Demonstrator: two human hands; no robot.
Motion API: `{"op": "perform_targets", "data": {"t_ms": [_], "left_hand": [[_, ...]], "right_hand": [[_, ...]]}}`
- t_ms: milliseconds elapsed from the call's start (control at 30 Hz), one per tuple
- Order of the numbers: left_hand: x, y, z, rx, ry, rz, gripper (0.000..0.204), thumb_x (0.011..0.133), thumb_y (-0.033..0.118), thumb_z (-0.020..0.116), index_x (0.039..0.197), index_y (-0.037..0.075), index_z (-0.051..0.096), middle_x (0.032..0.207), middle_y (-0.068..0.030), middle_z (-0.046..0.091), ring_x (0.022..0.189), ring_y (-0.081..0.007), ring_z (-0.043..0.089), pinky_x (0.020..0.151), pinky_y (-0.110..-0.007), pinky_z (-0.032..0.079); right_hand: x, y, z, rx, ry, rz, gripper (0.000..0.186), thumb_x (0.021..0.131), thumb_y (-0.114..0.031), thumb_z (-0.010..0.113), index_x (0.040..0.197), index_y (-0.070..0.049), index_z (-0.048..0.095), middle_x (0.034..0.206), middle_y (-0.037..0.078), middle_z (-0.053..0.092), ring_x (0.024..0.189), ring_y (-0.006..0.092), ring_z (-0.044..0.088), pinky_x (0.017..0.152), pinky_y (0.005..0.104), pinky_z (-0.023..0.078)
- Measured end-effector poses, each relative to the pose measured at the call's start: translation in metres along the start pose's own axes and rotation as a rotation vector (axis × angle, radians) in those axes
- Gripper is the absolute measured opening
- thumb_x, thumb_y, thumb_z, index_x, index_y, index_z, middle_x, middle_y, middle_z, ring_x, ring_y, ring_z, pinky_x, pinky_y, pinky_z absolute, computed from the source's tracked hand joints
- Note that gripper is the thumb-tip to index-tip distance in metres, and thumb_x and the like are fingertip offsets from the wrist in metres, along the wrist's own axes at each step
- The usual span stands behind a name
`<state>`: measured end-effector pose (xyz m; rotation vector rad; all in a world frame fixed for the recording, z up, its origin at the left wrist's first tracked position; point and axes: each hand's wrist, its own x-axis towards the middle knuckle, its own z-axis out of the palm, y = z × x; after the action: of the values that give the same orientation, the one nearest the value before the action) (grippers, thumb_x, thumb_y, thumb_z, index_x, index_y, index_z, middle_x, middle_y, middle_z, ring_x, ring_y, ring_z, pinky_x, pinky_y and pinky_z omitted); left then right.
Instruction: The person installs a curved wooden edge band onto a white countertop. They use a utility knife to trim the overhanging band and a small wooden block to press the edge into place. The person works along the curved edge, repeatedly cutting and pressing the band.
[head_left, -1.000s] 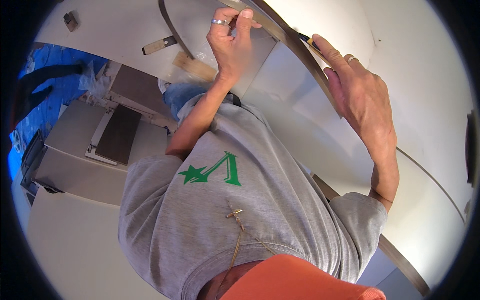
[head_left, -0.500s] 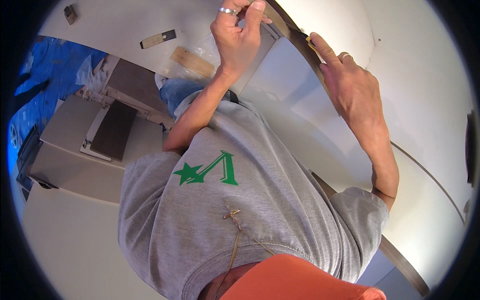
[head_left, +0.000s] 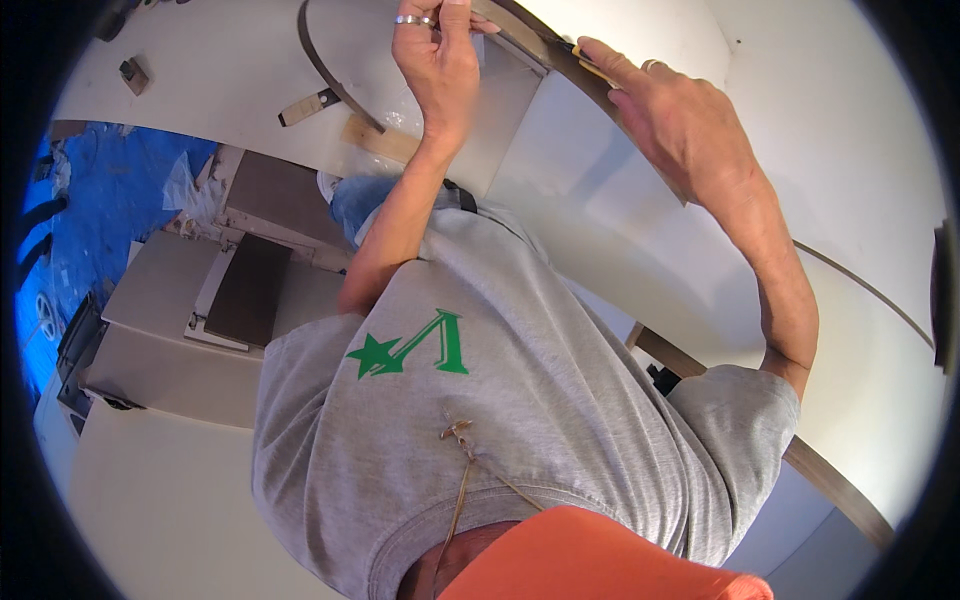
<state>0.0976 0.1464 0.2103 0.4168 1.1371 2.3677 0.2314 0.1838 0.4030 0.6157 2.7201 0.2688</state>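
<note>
Right hand (head_left: pixel 690 125) closed round a yellow-and-black knife (head_left: pixel 590 62), forefinger laid along the handle, tip at the brown edge strip (head_left: pixel 585 82). Left hand (head_left: pixel 437 85) has its thumb and bent fingers at the upper end of that strip; top of the picture crops it, so can't tell if it pinches the strip or just steadies it. Looks like trimming along the edge, my read. To do it well: blade shallow and flat to the panel, light even pressure from the forefinger, short controlled strokes following the curve, no digging into the face. Left fingers best off the blade's line (they sit up ahead of the tip, so a slip that way is the risk). Where things lie: knife sits within the right grip, pointing up-left past the fingertip, toward the left hand but apart from it. Strip runs diagonally from the left fingers, under the knife and below the right hand, to a free-looking end near the right wrist. Off left of the left hand, well apart from the knife: curled brown strip (head_left: pixel 325 75), pale-handled scraper (head_left: pixel 308 106), wooden block (head_left: pixel 375 138)
</note>
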Motion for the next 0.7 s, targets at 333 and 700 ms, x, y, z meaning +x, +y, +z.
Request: {"op": "perform_targets", "data": {"t_ms": [333, 700], "left_hand": [[-0.003, -0.02, -0.019, -0.274, 0.024, -0.343, 0.024, 0.103, 0.022, 0.062, 0.093, 0.001, 0.055, 0.083, -0.011, 0.069, 0.078, -0.0186, 0.072, 0.072, -0.031, 0.056], [-0.034, -0.009, -0.002, -0.089, -0.363, -0.5, 0.023, 0.101, 0.021, 0.065, 0.096, -0.002, 0.062, 0.087, -0.0119, 0.071, 0.08, -0.018, 0.071, 0.077, -0.031, 0.056]], "right_hand": [[-0.028, -0.012, -0.099, -0.006, 0.047, 0.09, 0.046, 0.099, -0.009, 0.06, 0.145, -0.018, 0.057, 0.093, 0.012, 0.071, 0.066, 0.0219, 0.06, 0.065, 0.0369, 0.052], [-0.031, 0.013, -0.066, 0.404, -0.018, 0.318, 0.047, 0.099, -0.006, 0.06, 0.145, -0.016, 0.058, 0.116, 0.009, 0.073, 0.079, 0.0191, 0.062, 0.076, 0.0336, 0.053]]}}
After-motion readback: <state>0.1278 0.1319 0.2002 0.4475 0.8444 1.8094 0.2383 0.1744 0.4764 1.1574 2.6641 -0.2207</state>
